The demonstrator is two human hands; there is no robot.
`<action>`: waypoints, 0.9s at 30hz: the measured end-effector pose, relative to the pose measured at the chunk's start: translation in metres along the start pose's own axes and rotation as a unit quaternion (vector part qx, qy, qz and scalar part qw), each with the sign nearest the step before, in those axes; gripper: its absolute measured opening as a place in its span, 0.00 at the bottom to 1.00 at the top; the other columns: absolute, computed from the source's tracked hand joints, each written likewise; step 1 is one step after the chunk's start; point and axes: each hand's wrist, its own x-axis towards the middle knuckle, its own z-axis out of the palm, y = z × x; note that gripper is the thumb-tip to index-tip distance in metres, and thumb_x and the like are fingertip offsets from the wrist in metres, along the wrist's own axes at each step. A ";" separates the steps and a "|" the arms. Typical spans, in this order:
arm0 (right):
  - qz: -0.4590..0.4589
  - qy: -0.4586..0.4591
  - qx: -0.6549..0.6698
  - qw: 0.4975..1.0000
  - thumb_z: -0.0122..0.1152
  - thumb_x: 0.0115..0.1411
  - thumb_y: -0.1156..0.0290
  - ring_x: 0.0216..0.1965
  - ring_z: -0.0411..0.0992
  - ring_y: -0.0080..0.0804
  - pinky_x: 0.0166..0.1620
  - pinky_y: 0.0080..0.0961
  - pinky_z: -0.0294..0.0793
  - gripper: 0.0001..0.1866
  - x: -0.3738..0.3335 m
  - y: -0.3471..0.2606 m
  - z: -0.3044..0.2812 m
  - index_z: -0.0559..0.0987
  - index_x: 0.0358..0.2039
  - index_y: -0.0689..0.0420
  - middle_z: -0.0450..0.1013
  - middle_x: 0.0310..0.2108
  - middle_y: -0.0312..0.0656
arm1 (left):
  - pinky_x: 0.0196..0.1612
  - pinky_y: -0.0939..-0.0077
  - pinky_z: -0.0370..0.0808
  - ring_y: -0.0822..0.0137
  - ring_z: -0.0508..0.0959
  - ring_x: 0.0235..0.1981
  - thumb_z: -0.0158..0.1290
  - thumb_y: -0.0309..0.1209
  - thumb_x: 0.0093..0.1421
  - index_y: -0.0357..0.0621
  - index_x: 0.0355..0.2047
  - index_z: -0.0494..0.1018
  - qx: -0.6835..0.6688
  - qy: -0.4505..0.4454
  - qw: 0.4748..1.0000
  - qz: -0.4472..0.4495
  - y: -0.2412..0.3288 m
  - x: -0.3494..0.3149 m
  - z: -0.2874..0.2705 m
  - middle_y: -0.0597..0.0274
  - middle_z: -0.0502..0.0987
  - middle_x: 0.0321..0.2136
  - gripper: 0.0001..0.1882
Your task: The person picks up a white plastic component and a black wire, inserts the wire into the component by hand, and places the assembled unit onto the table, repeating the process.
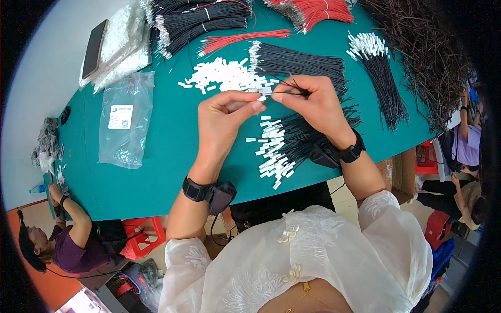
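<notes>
Over the table, my two hands meet fingertip to fingertip. Thumb and forefinger of my left hand (225,116) pinch a small white plastic connector (262,97). My right hand (318,104) is closed on a few thin black wires (297,87), whose ends point at that connector. Whether a wire end sits inside it is too small to tell. Just beyond my fingers lies a heap of loose white connectors (222,75). Below my hands, black wires tipped with white connectors (274,148) spread in a bunch, partly under my right wrist.
On the green table (172,177) are black wire bundles (203,26), red wire bundles (323,13), a capped bundle (381,78), a brown tangled wire pile (422,57), a clear plastic bag (125,141) and a phone (95,48). Other people sit at left and right.
</notes>
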 end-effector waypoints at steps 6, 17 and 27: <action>-0.004 -0.007 0.004 1.000 0.64 0.52 0.80 0.26 0.63 0.12 0.31 0.13 0.65 0.07 -0.001 -0.001 0.002 0.80 0.33 0.68 0.73 0.23 0.33 | 0.39 0.77 0.80 0.66 0.82 0.33 0.58 0.15 0.54 0.29 0.35 0.77 0.007 0.009 1.000 0.005 0.001 -0.001 0.001 0.52 0.81 0.32 0.08; -0.070 -0.043 -0.139 0.987 0.59 0.59 0.73 0.20 0.67 0.24 0.26 0.21 0.65 0.08 0.003 -0.012 -0.014 0.78 0.31 0.67 0.72 0.19 0.41 | 0.38 0.80 0.77 0.69 0.81 0.30 0.60 0.19 0.54 0.32 0.34 0.77 0.101 -0.038 0.993 -0.050 0.001 0.002 -0.004 0.57 0.80 0.31 0.06; -0.073 0.073 -0.273 0.957 0.54 0.63 0.68 0.19 0.69 0.35 0.25 0.27 0.65 0.13 0.002 -0.008 -0.024 0.75 0.27 0.66 0.70 0.19 0.48 | 0.28 0.75 0.71 0.70 0.73 0.23 0.63 0.24 0.48 0.41 0.31 0.79 0.358 -0.156 0.920 0.028 -0.002 0.004 -0.012 0.62 0.78 0.26 0.08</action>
